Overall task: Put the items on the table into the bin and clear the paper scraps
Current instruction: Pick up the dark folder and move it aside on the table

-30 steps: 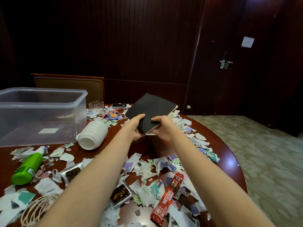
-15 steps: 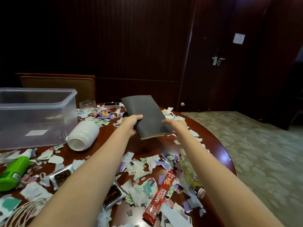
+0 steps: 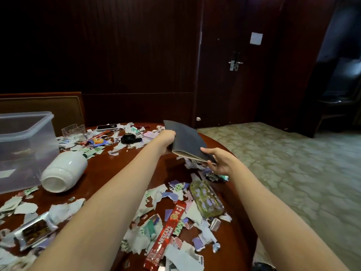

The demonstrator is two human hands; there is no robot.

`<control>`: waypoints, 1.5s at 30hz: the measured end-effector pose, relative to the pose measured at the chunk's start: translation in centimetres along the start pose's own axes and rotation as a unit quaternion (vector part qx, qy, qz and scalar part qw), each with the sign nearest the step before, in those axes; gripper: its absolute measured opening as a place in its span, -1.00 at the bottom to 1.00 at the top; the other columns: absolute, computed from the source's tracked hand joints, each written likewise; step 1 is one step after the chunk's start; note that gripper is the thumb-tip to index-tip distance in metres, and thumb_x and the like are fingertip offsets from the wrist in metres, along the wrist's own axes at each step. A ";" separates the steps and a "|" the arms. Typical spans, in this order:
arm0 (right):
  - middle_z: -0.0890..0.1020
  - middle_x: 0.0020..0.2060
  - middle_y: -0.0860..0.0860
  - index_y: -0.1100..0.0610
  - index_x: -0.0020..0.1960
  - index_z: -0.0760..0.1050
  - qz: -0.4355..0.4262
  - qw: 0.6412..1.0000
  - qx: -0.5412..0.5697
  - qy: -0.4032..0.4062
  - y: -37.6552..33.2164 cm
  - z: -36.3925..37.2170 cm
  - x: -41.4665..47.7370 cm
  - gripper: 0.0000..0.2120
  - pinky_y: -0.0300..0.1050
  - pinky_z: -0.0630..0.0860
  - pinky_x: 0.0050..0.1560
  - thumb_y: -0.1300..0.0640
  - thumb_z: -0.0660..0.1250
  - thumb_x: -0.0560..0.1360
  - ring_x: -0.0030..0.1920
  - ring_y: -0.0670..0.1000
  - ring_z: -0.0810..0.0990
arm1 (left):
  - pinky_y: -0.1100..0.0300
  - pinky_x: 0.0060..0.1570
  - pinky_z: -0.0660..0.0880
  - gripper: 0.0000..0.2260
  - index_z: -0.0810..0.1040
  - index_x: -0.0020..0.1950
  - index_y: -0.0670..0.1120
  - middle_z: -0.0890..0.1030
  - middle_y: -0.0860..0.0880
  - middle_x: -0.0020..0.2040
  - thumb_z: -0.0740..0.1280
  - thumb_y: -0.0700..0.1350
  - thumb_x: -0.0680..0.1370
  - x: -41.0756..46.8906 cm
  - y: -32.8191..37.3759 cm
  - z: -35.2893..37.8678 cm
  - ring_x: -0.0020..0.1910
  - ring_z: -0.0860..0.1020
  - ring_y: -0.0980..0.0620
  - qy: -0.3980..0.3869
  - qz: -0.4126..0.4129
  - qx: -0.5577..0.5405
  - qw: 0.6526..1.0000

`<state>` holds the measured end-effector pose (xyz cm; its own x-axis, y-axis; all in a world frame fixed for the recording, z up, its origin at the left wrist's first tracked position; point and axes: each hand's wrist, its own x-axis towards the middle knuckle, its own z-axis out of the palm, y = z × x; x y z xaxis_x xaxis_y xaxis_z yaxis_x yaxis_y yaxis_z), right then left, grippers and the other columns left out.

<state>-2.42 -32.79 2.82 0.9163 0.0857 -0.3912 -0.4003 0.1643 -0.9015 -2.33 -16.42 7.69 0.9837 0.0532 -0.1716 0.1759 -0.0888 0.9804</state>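
Swung rightward since earlier: black notebook, tilted above worktop right edge; left hand grip clamped on far side, right hand grip pinching near corner. Far left, clear bin. Strewn paper scraps; red sachet reads "NESCAFE 1+2".

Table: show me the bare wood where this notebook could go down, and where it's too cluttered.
Bare wood of the table runs between the white jar and the notebook; a smaller strip lies along the right rim beyond it. Paper scraps crowd the near side around the Nescafe stick and the far edge.
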 end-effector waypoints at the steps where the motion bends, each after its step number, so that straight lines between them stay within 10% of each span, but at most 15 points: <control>1: 0.51 -0.25 0.00 0.13 -0.09 0.44 -0.007 1.000 -0.009 0.006 -0.3 -0.6 -0.2 -0.94 -0.40 0.33 -0.68 0.16 0.26 0.55 -0.59 -0.15 0.53 | 0.19 -0.32 0.40 -0.82 0.41 0.01 -0.19 0.48 -0.09 -0.21 0.02 -0.22 0.65 0.1 -0.1 0.7 -0.30 0.44 0.01 -0.003 -0.011 -0.003 1.000; 5: 0.50 -0.25 0.05 0.14 -0.02 0.43 -0.075 0.994 -0.040 0.066 -2.1 -3.0 -0.5 -0.86 -0.38 0.21 -0.75 0.32 0.14 0.58 -0.61 -0.11 0.51 | 0.15 -0.29 0.44 -0.72 0.33 -0.24 -0.14 0.43 -0.09 -0.28 -0.01 -0.25 0.64 0.6 -0.9 3.4 -0.34 0.43 0.03 -0.020 -0.036 0.020 0.999; 12: 0.55 -0.12 0.09 0.11 0.19 0.54 -0.191 0.892 -0.305 0.272 -6.4 -7.9 -2.6 -0.65 -0.37 0.29 -0.73 0.36 0.26 0.47 -0.23 0.06 0.50 | 0.13 -0.10 0.36 -0.70 0.44 0.29 -0.28 0.51 -0.24 0.23 0.12 -0.23 0.60 0.9 -1.5 7.3 0.14 0.51 -0.15 -0.067 0.042 0.254 0.964; 15: 0.61 0.01 0.13 0.08 0.15 0.59 -0.204 0.816 -0.437 0.318 -7.9 -8.8 -2.8 -0.67 -0.22 0.50 -0.41 0.31 0.24 0.45 -0.11 0.13 0.58 | 0.16 -0.13 0.37 -0.82 0.50 0.05 -0.17 0.50 -0.17 0.00 0.12 -0.24 0.56 0.9 -1.7 8.5 0.00 0.42 -0.10 -0.083 0.085 0.298 0.947; 17: 0.61 0.09 0.17 0.09 0.14 0.60 -0.202 0.796 -0.460 0.338 -8.1 -8.9 -2.2 -0.67 -0.08 0.53 -0.10 0.29 0.25 0.44 0.05 0.21 0.59 | 0.14 0.11 0.39 -0.74 0.46 0.22 -0.16 0.47 -0.19 0.22 0.14 -0.23 0.56 0.9 -2.0 9.2 0.20 0.43 -0.13 -0.095 0.094 0.307 0.942; 29: 0.55 0.19 0.19 0.09 0.26 0.53 -0.229 0.769 -0.520 0.294 -5.9 -3.1 0.9 -0.61 -0.03 0.47 0.14 0.30 0.19 0.49 0.22 0.22 0.50 | 0.06 0.25 0.35 -0.52 0.13 0.49 -0.20 0.35 -0.23 0.40 0.15 -0.20 0.58 0.6 -2.9 8.9 0.34 0.38 -0.16 -0.135 0.069 0.404 0.902; 45: 0.58 0.09 0.24 0.22 0.09 0.57 -0.287 0.768 -0.531 0.215 -5.1 1.8 0.8 -0.69 -0.08 0.46 -0.05 0.33 0.19 0.42 0.12 0.25 0.54 | -0.01 0.43 0.20 -0.45 -0.04 0.53 -0.24 0.14 -0.23 0.51 0.10 -0.21 0.59 2.1 -2.7 5.6 0.47 0.18 -0.19 -0.053 0.017 0.457 0.888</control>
<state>0.32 -31.77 7.50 0.9491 -0.0712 0.3069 0.0975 -0.8600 -0.5010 -0.48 -21.68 4.15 0.9783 -0.0544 -0.1999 0.0556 -0.8606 0.5063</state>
